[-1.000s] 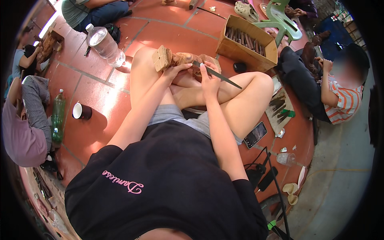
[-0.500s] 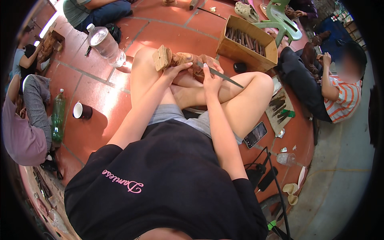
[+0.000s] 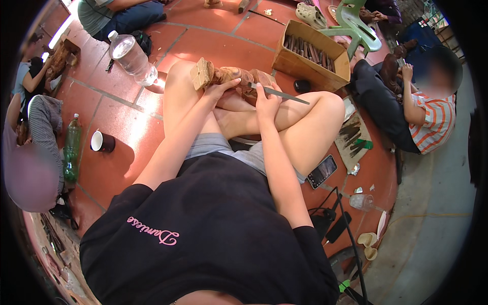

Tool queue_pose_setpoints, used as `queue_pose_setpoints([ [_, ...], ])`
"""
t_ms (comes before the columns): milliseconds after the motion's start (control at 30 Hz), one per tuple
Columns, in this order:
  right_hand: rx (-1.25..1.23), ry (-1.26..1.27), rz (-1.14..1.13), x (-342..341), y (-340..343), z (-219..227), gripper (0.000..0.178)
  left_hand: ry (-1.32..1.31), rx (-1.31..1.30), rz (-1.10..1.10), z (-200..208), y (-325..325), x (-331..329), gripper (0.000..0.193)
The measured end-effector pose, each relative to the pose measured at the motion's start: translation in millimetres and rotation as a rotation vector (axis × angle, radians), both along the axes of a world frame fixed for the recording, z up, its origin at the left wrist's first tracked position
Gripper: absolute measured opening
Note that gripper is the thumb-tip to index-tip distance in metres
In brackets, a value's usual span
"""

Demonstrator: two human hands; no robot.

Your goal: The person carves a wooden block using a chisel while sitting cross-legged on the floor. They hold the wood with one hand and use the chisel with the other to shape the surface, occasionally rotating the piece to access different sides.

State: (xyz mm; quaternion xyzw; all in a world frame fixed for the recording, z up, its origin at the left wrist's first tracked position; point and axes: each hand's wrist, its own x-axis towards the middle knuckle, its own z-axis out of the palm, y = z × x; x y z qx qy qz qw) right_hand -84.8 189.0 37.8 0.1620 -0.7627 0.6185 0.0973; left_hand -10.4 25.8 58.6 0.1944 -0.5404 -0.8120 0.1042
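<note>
A reddish-brown wood carving (image 3: 225, 75) with a pale squared block at its left end lies across my lap, over my crossed legs. My left hand (image 3: 219, 91) is closed around its near side, thumb along the top. In my right hand (image 3: 266, 101) is a long, tapering grey metal file (image 3: 290, 95), pinched near its left end. That end rests at the carving's surface, while the narrow tip points right, over my thigh. My fingers hide part of the carving's underside.
A cardboard box (image 3: 284, 60) of tools stands ahead to the right. Left are a large clear bottle (image 3: 133, 60), a green bottle (image 3: 72, 147) and a cup (image 3: 102, 142). On the right lie a phone (image 3: 322, 172), a cloth with tools (image 3: 351, 137) and cables (image 3: 351, 223). Other people sit around.
The file has shifted slightly to a flatter angle, its left end moving a little left along the carving. The carving has turned slightly. My left hand keeps its hold.
</note>
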Motion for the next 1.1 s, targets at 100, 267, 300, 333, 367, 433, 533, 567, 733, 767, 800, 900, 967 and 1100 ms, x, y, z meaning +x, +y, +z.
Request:
queue_pose_setpoints([
  [100, -0.117, -0.02, 0.065, -1.7, -3.5, -0.1, 0.024, 0.035, 0.023, 0.008, 0.9, 1.7, -0.1, 0.053],
  [267, -0.083, 0.027, 0.057, 4.7, -3.1, 8.0, 0.03, 0.026, 0.041, -0.013, -5.2, -3.1, -0.7, 0.053],
  [300, -0.11, -0.002, 0.02, 0.6, -1.7, 5.0, 0.031, 0.044, 0.056, -0.021, -2.2, -0.7, -0.9, 0.053],
  [333, -0.136, -0.036, 0.015, -2.1, 0.3, 1.4, 0.032, 0.062, 0.07, -0.028, 1.0, 1.0, -1.2, 0.052],
  [367, -0.159, -0.017, 0.055, -0.4, -2.2, 6.2, 0.031, 0.053, 0.051, -0.024, 2.5, 0.0, -0.6, 0.052],
  [433, -0.201, 0.018, 0.135, 9.6, -8.0, 18.4, 0.028, 0.031, 0.016, -0.017, 2.2, 0.3, 3.3, 0.051],
  [533, -0.166, 0.014, 0.229, 15.7, -15.8, 22.3, 0.026, -0.072, 0.093, -0.054, -4.0, -7.1, 2.0, 0.05],
  [567, -0.222, -0.011, 0.215, 10.3, -15.1, 17.6, 0.026, -0.038, 0.091, -0.026, -2.4, -3.9, 1.2, 0.049],
  [733, -0.288, -0.04, 0.19, -31.3, -8.2, -11.2, 0.024, 0.078, 0.113, 0.035, 11.4, 5.1, -1.0, 0.045],
  [767, -0.339, -0.051, 0.246, -30.2, -12.5, -7.0, 0.025, 0.071, 0.141, 0.024, 11.4, 4.0, -0.7, 0.045],
  [800, -0.39, -0.066, 0.304, -26.6, -17.1, 1.7, 0.025, 0.064, 0.169, 0.015, 12.2, 1.7, 0.8, 0.044],
  [900, -0.183, 0.049, 0.265, -1.6, -24.0, 39.4, 0.031, 0.034, 0.247, -0.006, 13.4, -7.0, 7.2, 0.043],
  [967, -0.172, -0.026, 0.234, 23.6, -16.4, 70.9, 0.029, 0.027, 0.269, 0.104, 35.5, 1.1, 26.9, 0.041],
  [1100, -0.298, -0.14, 0.272, -11.9, 8.2, 34.7, 0.026, 0.044, -0.426, 0.29, 179.0, 45.6, 83.3, 0.036],
])
